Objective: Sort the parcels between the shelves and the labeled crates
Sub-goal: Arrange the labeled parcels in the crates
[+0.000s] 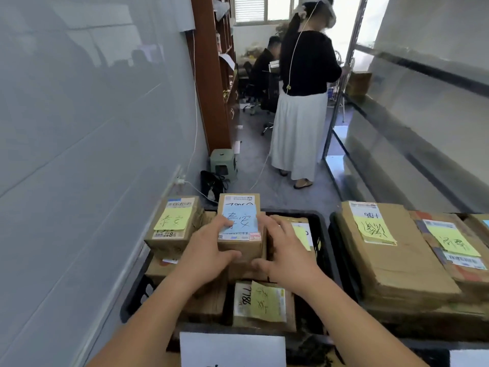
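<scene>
A blue-noted parcel [239, 226] is gripped by the left hand [205, 254] and right hand [287, 252] above the black crate [321, 234], hemmed by yellow-noted parcels [173, 225]; a second crate [334, 234] is alongside.

Left hand [209, 250] and right hand [284, 251] grip small parcel with blue note [239, 226] from both sides, above black crate [321, 234] full of parcels. Second crate [334, 234] just right. Person in white skirt [299, 128] stands far.

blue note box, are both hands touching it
Touching. The head view shows the left hand and right hand gripping opposite sides of the blue-note box, fingers on its top.
</scene>
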